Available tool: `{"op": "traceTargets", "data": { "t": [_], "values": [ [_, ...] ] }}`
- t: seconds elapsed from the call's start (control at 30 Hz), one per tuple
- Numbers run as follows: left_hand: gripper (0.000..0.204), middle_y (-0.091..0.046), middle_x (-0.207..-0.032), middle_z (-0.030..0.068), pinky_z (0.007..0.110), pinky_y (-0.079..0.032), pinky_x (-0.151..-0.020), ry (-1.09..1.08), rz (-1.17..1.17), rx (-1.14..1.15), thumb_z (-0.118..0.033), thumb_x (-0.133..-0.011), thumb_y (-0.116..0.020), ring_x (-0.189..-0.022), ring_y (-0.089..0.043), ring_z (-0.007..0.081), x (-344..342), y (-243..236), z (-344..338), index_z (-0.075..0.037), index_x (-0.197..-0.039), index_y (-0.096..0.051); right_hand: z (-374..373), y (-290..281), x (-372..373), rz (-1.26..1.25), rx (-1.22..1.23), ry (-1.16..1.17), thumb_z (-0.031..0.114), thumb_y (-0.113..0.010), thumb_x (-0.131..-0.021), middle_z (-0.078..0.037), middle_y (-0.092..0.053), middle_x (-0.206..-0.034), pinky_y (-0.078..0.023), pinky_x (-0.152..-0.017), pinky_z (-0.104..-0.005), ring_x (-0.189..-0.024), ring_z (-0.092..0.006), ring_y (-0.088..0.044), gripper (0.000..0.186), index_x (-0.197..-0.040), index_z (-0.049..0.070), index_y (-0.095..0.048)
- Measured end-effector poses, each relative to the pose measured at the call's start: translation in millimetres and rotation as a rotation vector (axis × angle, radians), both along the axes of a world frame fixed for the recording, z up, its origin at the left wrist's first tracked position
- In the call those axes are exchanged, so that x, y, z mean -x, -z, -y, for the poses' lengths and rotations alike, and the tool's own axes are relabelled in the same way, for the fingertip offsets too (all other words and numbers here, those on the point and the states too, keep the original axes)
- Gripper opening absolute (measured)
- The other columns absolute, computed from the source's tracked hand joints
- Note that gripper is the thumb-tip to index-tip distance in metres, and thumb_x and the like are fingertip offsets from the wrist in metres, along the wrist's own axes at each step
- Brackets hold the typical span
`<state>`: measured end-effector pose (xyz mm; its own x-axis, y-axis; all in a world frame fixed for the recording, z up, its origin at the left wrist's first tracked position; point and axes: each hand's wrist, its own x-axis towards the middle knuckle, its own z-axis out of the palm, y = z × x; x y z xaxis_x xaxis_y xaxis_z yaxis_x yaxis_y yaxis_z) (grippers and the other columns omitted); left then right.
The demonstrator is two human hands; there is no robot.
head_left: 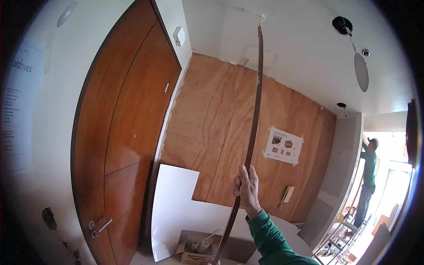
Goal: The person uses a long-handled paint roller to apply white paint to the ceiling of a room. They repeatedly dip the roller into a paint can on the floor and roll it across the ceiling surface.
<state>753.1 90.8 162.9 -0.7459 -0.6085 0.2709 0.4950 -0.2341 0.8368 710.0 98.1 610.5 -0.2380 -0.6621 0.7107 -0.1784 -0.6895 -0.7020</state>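
Note:
My right hand (246, 189), in a green sleeve, is shut on a long brown pole (255, 110) about a third of the way up it. The pole rises to the white ceiling (304, 57), where a small roller frame (261, 18) at its tip touches the surface. The pole's lower end leaves the picture at the bottom edge. My left hand is out of sight.
A brown wooden door (128, 132) with a metal handle (99, 228) is on the left, beside a plywood wall (212, 123) bearing a taped paper sheet (284, 145). A white board (176, 212) and a cardboard box (194, 251) lean below. Far right, another person (369, 172) works on a stepladder (342, 240).

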Motion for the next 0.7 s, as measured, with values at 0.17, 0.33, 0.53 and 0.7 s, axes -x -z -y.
{"op": "traceTargets", "data": {
  "t": [0.17,0.33,0.53,0.7],
  "values": [
    [0.008,-0.057,-0.102,0.0113,0.052,-0.055,-0.097,0.215,-0.319,-0.523,-0.007,-0.098,-0.056,-0.096,-0.063,0.0336,-1,11,-14,-0.005,-0.106,-0.055,-30,7,-12,-0.014,0.015,-0.042,0.034,-0.051,-0.108,0.003,-0.043,-0.069,-0.039,-0.036,-0.0251,-0.043,-0.0078,-0.042,0.026,-0.093,0.017,-0.039],
    [0.018,-0.06,-0.108,0.0128,0.052,-0.057,-0.092,0.286,-0.434,-0.601,-0.009,-0.097,-0.061,-0.099,-0.066,0.0352,3,25,-23,-0.006,-0.113,-0.056,-55,11,-19,-0.049,0.031,-0.015,0.033,-0.05,-0.109,0.003,-0.042,-0.069,-0.039,-0.036,-0.0251,-0.043,-0.0079,-0.042,0.025,-0.094,0.017,-0.038],
    [0.019,-0.059,-0.11,0.0119,0.051,-0.058,-0.09,0.234,-0.293,-0.597,-0.008,-0.096,-0.062,-0.098,-0.066,0.033,-7,-4,-37,-0.006,-0.114,-0.056,-79,14,-29,0.005,0.018,-0.039,0.031,-0.05,-0.109,0.002,-0.041,-0.068,-0.039,-0.036,-0.025,-0.043,-0.008,-0.042,0.023,-0.095,0.016,-0.039],
    [0.018,-0.058,-0.108,0.0105,0.05,-0.058,-0.089,0.239,-0.283,-0.591,-0.008,-0.096,-0.062,-0.097,-0.066,0.0315,-4,0,-37,-0.006,-0.113,-0.056,-83,17,-27,-0.008,0.018,-0.002,0.03,-0.05,-0.109,0.002,-0.041,-0.068,-0.038,-0.036,-0.0246,-0.044,-0.0075,-0.041,0.019,-0.1,0.016,-0.042]
  ]
}}
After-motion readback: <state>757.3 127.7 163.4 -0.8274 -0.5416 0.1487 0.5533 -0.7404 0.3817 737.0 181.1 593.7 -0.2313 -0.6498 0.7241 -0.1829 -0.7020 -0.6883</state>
